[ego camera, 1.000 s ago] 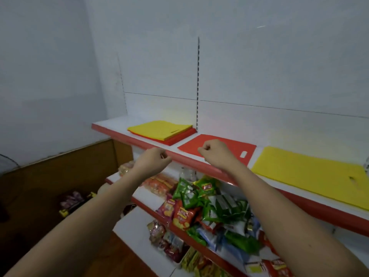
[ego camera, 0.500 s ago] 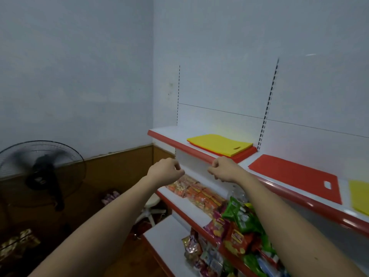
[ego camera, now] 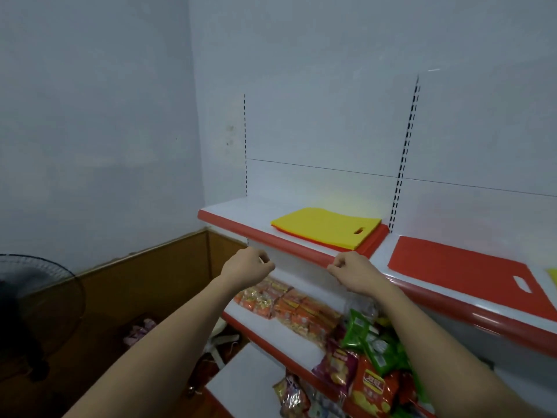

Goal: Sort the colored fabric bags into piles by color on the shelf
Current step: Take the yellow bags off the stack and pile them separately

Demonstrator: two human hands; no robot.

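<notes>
Shelf [ego camera: 241, 211] holds a yellow bag [ego camera: 327, 226] stacked on a red one [ego camera: 375, 241] at 12 o'clock, with a lone red bag [ego camera: 458, 273] at 3 o'clock. Left hand [ego camera: 245, 267] and right hand [ego camera: 354, 271], curled and empty, hover by the shelf's front edge. Sorting looks midway; next, lift the yellow bag off.

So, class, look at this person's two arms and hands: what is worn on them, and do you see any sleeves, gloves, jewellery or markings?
Nothing is worn: the left hand and right hand are bare, and both forearms are uncovered as far as the frame's lower edge. No sleeves, gloves, rings, watch or markings show.
</notes>
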